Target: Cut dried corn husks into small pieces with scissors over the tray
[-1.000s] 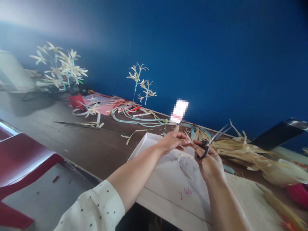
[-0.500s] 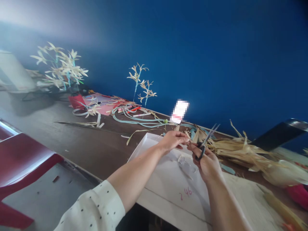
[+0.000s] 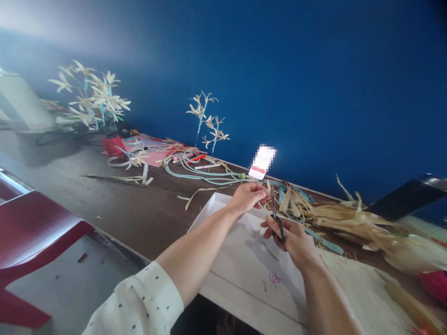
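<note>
Right of centre in the frame, the scissors [image 3: 274, 212] stood with their long axis nearly vertical, blades pointing up and black handles below. The right hand [image 3: 291, 237] was curled around those handles. The left hand [image 3: 247, 199] had its fingers nearly closed, pinching a small pale strip [image 3: 268, 185] beside the blades. At lower centre, the shallow white box [image 3: 240, 251] held pale scraps [image 3: 271, 252]; at left, a red pot [image 3: 113, 147] held pale flowers [image 3: 104, 97].

Beyond the left hand [image 3: 247, 200], a blue wall [image 3: 296, 79] is washed leftward by pale light [image 3: 24, 28]; left of that hand, red furniture [image 3: 35, 228] is seen beside the desk [image 3: 139, 214].
</note>
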Tool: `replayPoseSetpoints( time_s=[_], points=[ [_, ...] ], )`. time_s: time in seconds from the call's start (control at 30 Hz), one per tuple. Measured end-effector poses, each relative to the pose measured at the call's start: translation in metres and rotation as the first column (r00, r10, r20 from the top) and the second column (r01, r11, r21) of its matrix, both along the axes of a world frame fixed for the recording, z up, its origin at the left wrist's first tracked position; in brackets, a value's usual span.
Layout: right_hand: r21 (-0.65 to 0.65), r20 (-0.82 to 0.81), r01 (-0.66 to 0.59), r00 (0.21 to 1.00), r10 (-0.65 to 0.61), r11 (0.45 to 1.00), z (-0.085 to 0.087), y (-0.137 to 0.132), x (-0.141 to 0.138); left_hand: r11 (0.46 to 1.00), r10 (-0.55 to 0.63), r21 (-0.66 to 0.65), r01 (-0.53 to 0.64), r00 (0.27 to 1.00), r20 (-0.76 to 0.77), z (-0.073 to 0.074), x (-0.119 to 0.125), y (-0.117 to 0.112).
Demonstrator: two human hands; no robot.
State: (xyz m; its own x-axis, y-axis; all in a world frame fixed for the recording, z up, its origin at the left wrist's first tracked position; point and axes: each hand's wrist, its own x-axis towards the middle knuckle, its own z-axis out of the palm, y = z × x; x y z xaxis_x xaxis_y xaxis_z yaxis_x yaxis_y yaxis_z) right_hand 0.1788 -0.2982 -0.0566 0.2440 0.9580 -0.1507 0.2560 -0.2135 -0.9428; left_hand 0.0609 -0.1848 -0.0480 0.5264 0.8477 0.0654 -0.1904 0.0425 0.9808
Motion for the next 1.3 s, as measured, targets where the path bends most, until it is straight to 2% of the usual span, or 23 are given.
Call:
replayPoseSetpoints(
  time_s=[0.47,1.3],
  points=[
    [-0.017,0.006,0.003,1.000,-0.003,1.000,-0.0020,0.0007,0.0013,1.000,-0.016,-0.026,0.017,0.999,0.035,0.0006,-0.0012,-0.0004],
    [-0.022,0.046,-0.006,0.999,0.007,1.000,-0.0074,0.0011,0.0079,0.999,-0.042,0.021,0.042,0.999,0.006,0.0027,-0.0037,-0.0009]
  ],
)
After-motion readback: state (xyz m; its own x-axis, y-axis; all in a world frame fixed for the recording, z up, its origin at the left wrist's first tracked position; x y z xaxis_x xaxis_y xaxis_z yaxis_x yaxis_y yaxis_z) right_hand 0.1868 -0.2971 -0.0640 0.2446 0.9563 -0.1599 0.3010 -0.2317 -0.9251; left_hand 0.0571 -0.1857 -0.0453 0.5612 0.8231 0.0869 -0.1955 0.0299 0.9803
